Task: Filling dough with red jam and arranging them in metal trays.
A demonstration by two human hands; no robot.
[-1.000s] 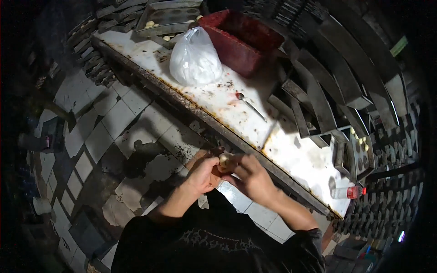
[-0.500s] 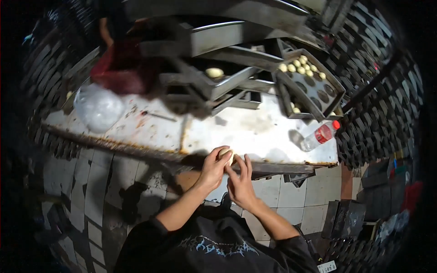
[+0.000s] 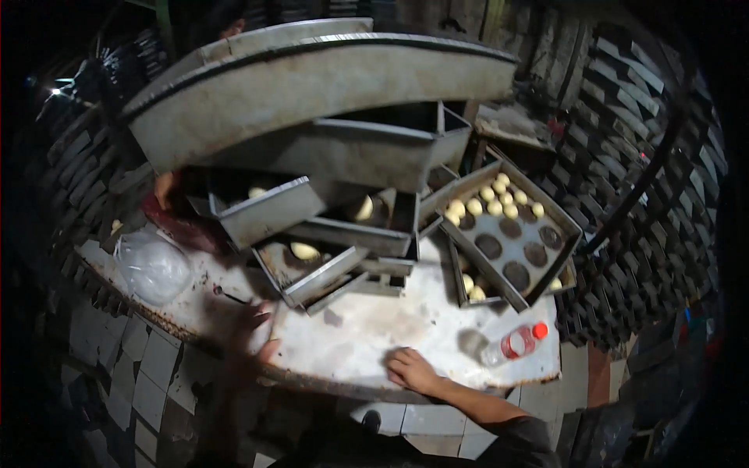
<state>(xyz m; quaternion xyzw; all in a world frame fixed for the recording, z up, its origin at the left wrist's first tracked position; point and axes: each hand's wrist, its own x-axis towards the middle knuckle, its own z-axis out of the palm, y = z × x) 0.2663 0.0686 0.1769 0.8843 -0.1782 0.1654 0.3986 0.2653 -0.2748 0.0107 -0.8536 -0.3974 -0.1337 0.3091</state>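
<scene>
My left hand (image 3: 261,335), blurred and in shadow, reaches over the table's front edge. Its thumb and fingers are apart, and the fingers are beside the end of a thin dark stick-like tool (image 3: 232,296) lying on the tabletop. Near the front edge, my right hand (image 3: 411,370) rests with curled fingers; what they hold, if anything, is hidden. Pale round dough balls (image 3: 495,207) sit in the far part of a metal tray (image 3: 538,300) with dark round spots, at the right.
Stacked metal trays (image 3: 328,210) fill the far middle of the white table (image 3: 351,335), a few with a pale dough piece (image 3: 304,251). A red-capped bottle (image 3: 515,343) lies at right. A clear plastic bag (image 3: 152,269) and a dark red cloth-like thing (image 3: 183,222) are at left.
My hands have parted from the pale dough ball they held together; the left went to the stick-like tool, the right down to the table. The view has tilted up, showing more trays.
</scene>
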